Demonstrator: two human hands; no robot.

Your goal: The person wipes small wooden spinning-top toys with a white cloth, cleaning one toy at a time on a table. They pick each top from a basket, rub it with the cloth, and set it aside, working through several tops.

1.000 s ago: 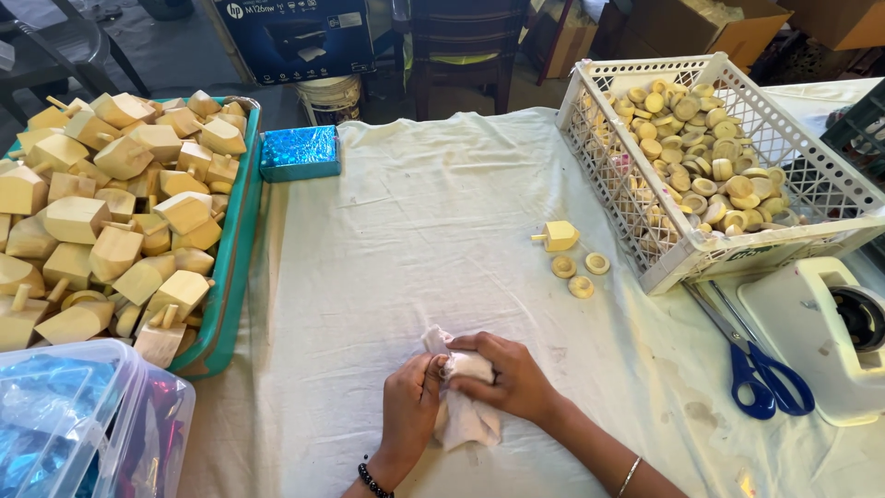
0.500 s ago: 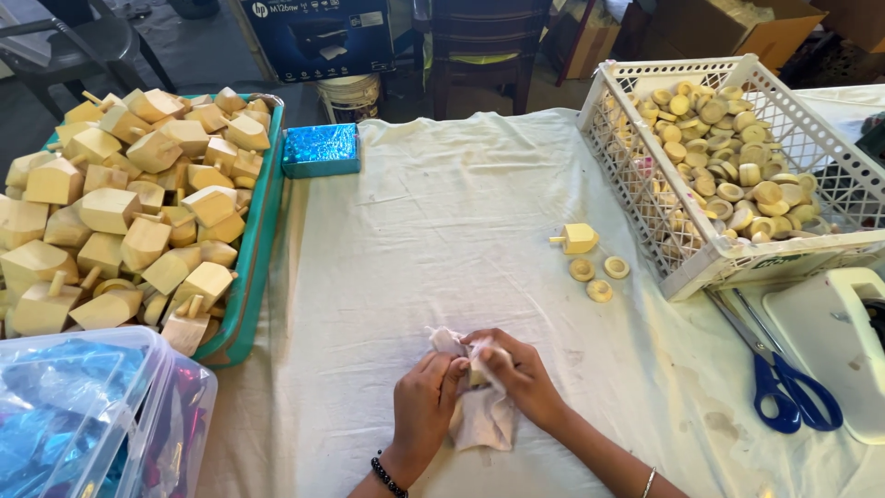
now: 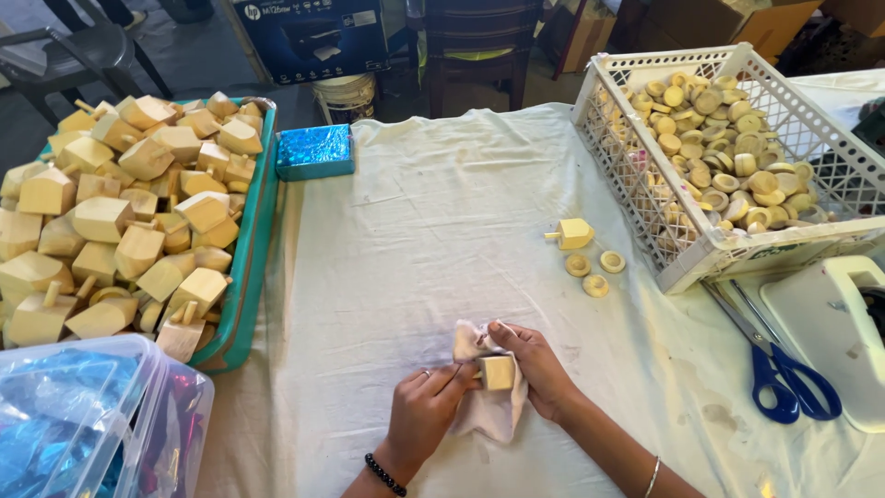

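Since a moment ago the wooden block (image 3: pixel 499 372) has come clear of the white cloth (image 3: pixel 489 410), low on the desk (image 3: pixel 442 221), the left hand (image 3: pixel 426 415) pinching its edge and the right hand (image 3: pixel 537 367) gripping cloth and block, right of the green tray (image 3: pixel 251 263) and left of the blue scissors (image 3: pixel 784 378).

A small shiny blue box (image 3: pixel 315 151) sits at the table's far left edge. Beyond the table stands a dark printer carton (image 3: pixel 318 37); brown cardboard boxes (image 3: pixel 751 23) stand far right.
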